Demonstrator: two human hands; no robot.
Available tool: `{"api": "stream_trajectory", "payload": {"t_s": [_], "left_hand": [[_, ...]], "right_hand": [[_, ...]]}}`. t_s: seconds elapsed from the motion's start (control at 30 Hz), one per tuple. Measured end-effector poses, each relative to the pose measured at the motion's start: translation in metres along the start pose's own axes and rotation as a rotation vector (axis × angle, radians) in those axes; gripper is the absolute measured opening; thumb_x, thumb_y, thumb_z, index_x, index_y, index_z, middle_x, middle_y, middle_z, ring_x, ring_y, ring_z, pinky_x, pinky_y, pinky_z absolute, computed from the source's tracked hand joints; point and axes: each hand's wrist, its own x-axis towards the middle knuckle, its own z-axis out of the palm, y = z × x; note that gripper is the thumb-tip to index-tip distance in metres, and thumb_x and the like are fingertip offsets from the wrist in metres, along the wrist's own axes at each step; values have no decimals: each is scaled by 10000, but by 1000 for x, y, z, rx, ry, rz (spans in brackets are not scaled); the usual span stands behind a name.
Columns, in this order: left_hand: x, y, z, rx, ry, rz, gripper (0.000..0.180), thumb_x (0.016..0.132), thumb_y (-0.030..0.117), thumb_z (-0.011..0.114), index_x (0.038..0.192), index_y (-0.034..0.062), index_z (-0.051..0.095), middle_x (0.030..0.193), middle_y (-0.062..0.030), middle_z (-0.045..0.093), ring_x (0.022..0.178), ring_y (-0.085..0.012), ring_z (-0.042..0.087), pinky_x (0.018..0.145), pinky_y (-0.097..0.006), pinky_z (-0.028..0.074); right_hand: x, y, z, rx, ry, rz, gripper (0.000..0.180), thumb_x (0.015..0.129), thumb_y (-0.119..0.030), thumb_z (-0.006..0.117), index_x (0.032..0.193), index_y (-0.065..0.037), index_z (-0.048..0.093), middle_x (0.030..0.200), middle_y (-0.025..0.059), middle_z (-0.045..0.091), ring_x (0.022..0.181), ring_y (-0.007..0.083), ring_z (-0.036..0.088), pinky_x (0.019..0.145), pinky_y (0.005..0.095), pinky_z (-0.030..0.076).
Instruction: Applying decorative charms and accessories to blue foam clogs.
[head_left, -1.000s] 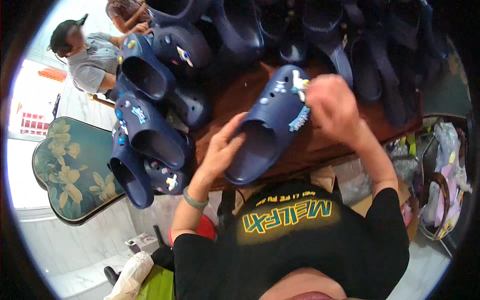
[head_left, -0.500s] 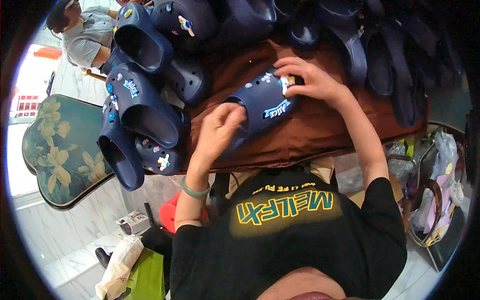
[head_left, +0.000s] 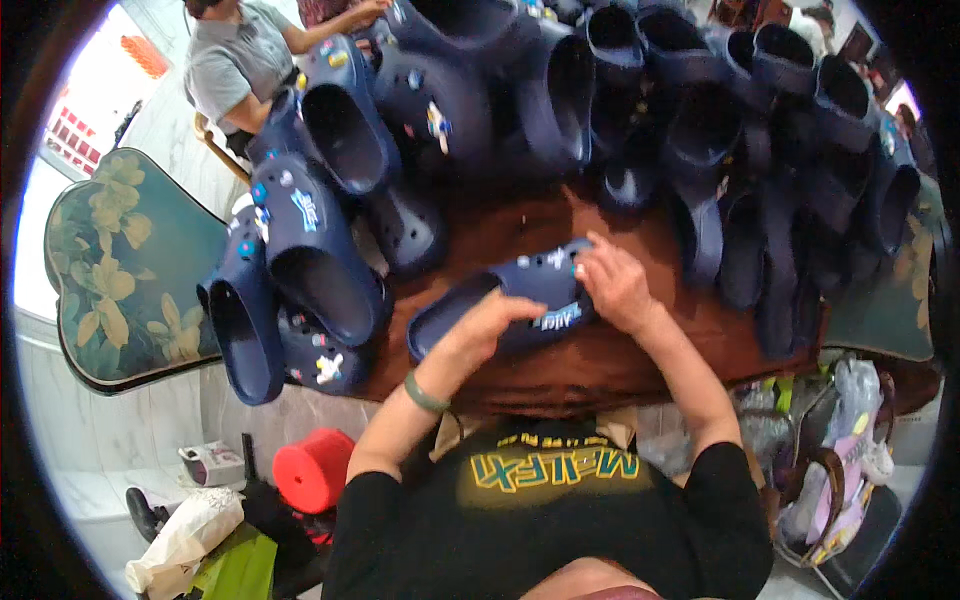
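A navy clog lies on its sole in front of me, its toe pointing to the right and its opening to the left. A blue lettered charm sits on its near side, with small pale charms along the top. My right hand is closed around the toe, fingertips at a charm there. Over the near edge of the opening, my left hand grips the clog, one finger reaching toward the lettered charm. Its other fingers are partly hidden and slightly blurred.
A brown cloth covers the table. Navy clogs with charms are heaped at the left; more clogs line the back and right. Floral chair backs flank the table. A person in grey is at the far left; a red stool stands below.
My view has tilted up, showing more clogs at the back. My left hand has come out of the clog's opening and shifted toward the lettered charm. My right hand remains at the toe.
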Motion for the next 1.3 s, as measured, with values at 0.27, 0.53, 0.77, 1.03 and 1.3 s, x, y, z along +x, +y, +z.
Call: {"api": "stream_trajectory", "payload": {"t_s": [0.27,0.53,0.77,1.03,1.3], "left_hand": [[5,16,6,-250,-20,-19,386,795,-12,623,1175,-9,553,1115,-112,636,982,-211,648,912,-346,517],[5,8,-3,-329,-27,-89,452,771,-70,635,1209,-19,533,1126,-136,629,1018,-244,639,940,-356,514],[7,9,1,-221,-28,-55,426,753,-44,640,1171,-22,560,1088,-110,648,979,-202,643,917,-337,509],[6,9,-3,-194,-53,-45,434,749,-27,639,1175,-7,559,1069,-96,649,967,-189,642,904,-323,509],[4,10,-1,-176,-48,-51,429,729,-32,625,1153,0,568,1047,-84,648,960,-178,638,901,-318,504]], "right_hand": [[7,1,-14,275,-167,288,396,787,-224,704,1135,-77,583,1214,119,548,1175,315,499,950,409,398],[3,14,-8,240,-280,191,391,842,-203,651,1221,-127,594,1311,98,529,1192,285,495,979,397,380],[17,28,16,348,-41,352,130,886,-142,592,976,-51,616,921,126,649,830,315,602,776,373,448],[47,30,4,779,-520,335,353,782,-193,693,1086,-34,611,1083,60,606,1034,160,552,913,286,423],[48,14,25,674,-369,470,183,845,-180,643,948,-29,662,920,110,648,863,239,621,762,334,484]]}}
